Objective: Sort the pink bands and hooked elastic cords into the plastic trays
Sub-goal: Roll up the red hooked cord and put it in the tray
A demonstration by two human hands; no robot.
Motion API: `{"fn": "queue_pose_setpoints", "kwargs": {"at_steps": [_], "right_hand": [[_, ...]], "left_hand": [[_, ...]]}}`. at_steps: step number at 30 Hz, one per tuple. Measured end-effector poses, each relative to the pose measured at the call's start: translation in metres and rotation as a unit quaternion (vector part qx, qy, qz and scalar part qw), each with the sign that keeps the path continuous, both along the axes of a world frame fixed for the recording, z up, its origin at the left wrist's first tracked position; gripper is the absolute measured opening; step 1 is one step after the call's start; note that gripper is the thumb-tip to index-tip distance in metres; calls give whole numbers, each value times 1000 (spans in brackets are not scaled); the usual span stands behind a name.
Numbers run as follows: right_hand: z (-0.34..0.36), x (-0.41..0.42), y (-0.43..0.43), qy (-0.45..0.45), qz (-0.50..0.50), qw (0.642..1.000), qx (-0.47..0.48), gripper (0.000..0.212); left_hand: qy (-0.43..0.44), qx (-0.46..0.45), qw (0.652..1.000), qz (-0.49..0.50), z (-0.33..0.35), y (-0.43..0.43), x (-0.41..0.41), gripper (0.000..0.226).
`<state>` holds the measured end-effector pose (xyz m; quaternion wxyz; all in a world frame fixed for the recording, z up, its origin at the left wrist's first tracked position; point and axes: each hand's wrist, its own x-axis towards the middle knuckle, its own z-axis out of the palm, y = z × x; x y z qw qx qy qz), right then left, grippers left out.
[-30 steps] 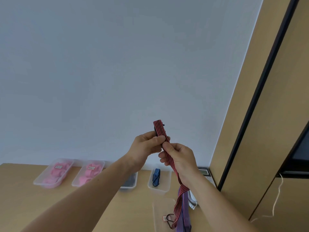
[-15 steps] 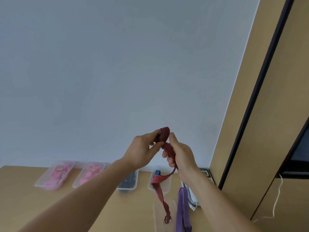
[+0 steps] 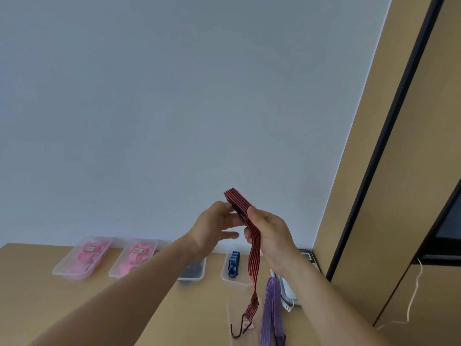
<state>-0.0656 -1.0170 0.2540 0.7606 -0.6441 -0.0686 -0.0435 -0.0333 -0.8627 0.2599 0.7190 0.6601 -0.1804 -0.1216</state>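
Trays (image 3: 65, 257) – pink bands (image 3: 86, 258), 1 w/ blue cord (image 3: 233, 264).

A brown table (image 3: 32, 290) stands against the wall (image 3: 174, 121). Four clear trays (image 3: 74, 277) sit in a row at its back. The left tray (image 3: 59, 272) and the next tray (image 3: 113, 272) hold pink bands (image 3: 87, 255). The third tray (image 3: 192, 279) holds something dark. The fourth tray (image 3: 234, 283) holds a blue cord (image 3: 233, 264). Nearer lie a purple cord (image 3: 270, 308) and a white thing (image 3: 288, 293).

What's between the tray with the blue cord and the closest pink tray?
Another clear tray holding something dark, partly hidden by the left forearm, as the head view shows.
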Motion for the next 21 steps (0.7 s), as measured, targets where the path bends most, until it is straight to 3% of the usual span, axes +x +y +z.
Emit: {"fn": "queue_pose_setpoints", "kwargs": {"at_steps": [4,16,19,21], "right_hand": [[-7,-2,3,-5,-8,999,-49,27],[-7,0,-1,42,-81,990,-112,40],[-5,1,-4,67,-92,984,-139,42],[-4,1,-6,90,-98,981,-140,46]], "left_hand": [[-22,1,1000,21,-1,0,1,41],[-44,-10,998,32,3,-4,7,27],[-141,92,984,53,4,-2,7,20],[-243,188,948,79,3,0,6,18]]}}
